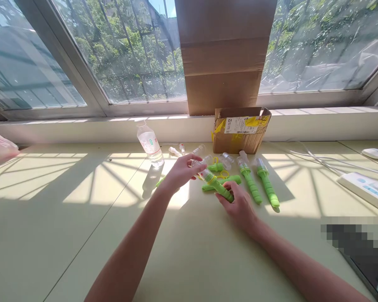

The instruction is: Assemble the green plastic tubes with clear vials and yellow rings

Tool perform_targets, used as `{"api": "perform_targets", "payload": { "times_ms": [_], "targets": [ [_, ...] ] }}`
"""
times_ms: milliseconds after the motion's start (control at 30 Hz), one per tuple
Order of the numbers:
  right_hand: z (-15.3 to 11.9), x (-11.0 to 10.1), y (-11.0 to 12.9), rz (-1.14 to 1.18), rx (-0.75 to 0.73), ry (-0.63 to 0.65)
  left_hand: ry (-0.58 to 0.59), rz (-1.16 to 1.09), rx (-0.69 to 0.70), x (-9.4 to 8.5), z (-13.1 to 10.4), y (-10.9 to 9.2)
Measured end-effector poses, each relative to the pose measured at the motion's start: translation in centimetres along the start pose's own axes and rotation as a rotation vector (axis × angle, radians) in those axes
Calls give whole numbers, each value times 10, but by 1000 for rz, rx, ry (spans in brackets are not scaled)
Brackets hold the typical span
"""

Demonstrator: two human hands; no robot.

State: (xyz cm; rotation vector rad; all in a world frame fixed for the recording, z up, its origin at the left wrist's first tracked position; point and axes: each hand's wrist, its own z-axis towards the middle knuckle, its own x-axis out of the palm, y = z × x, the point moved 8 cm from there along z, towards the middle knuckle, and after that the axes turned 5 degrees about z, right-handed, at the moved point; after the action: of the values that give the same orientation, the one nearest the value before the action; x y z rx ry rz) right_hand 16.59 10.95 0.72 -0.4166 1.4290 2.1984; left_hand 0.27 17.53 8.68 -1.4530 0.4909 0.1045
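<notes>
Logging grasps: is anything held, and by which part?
A green tube with a clear upper part: the right hand grips its green lower end, the left hand its clear end.

The left hand (181, 171) and right hand (238, 206) are bare, with slender fingers (194, 157) and narrow wrists (167, 189). The left forearm (138, 237) and right forearm (297, 260), also bare, are slim, smooth in outline and broader away from the wrists.

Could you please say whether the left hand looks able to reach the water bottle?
Probably yes: nothing seems to stand between the left hand and the water bottle, though that hand's fingers are at the clear end of a green tube.
</notes>
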Motion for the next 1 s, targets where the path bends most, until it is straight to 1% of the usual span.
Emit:
{"api": "perform_targets", "payload": {
  "times_ms": [100, 200, 267, 367, 500, 600, 700, 767, 867, 933, 1000],
  "targets": [
    [0, 0, 0, -47, -14, 12, -42, -60, -5, 3, -1, -1],
    [1, -1, 3, -58, -27, 24, -96, -152, -43, 4, 0, 3],
    [1, -2, 4, -48, -24, 25, -103, -217, -56, 7, 2, 6],
    [1, -3, 5, -55, -8, 3, -102, -318, -89, 16, 4, 12],
    [0, -6, 4, -77, -14, -55, -156, -541, -168, 31, 3, 22],
    [-1, -6, 5, -98, -22, -69, -187, -643, -197, 38, 1, 27],
    [-2, -4, 7, -133, -10, -30, -176, -713, -194, 39, 2, 31],
    [-2, 0, 8, -144, 11, 29, -135, -776, -171, 39, 4, 30],
    [-2, 6, 8, -98, 39, 115, -58, -850, -123, 39, 8, 27],
    [-2, 5, 6, -68, 52, 98, -71, -866, -116, 39, 8, 27],
    [-1, 0, 3, -50, 66, 27, -123, -832, -129, 40, 7, 29]
  ]
}}
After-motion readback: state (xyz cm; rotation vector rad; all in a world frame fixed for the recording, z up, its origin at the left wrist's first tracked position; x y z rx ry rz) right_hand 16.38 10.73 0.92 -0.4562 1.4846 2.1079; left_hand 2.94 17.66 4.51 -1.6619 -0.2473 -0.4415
